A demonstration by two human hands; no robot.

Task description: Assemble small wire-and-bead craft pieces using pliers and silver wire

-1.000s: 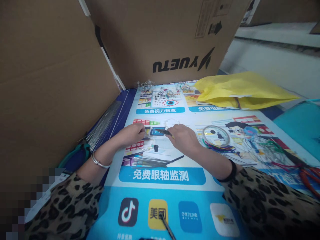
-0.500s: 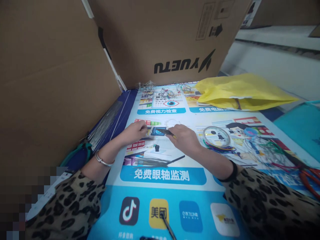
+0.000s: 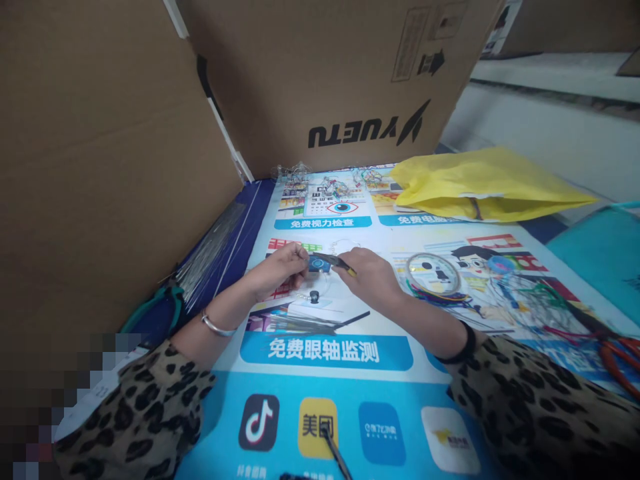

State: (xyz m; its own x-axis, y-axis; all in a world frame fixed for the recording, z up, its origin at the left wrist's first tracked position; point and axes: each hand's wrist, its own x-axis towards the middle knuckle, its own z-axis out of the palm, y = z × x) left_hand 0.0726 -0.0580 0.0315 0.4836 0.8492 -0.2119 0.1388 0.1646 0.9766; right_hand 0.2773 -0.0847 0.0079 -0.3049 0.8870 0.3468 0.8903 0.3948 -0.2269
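My left hand [image 3: 284, 270] is closed in a pinch on a thin beaded strand [image 3: 300, 284], mostly hidden by the fingers. Below its fingertips, on the printed sheet, lies a small black piece [image 3: 314, 297], which seems to hang on the strand's thin loop. My right hand [image 3: 369, 275] grips slim pliers [image 3: 336, 263] with dark jaws and a bit of yellow on the handle. The jaw tips point left, close to the left fingertips; whether they pinch the strand I cannot tell.
Thin wire lengths [image 3: 307, 323] lie in front of the hands. To the right are a clear ring-shaped spool [image 3: 433, 274], tangled coloured cords [image 3: 545, 310] and orange-handled scissors [image 3: 620, 357]. A yellow bag [image 3: 490, 183] sits behind; green-handled pliers [image 3: 155, 310] lie left, beside cardboard walls [image 3: 320, 80].
My left hand has moved slightly right, closer to the plier tips, and the strand has shifted with it. My right hand and the pliers stay nearly in place.
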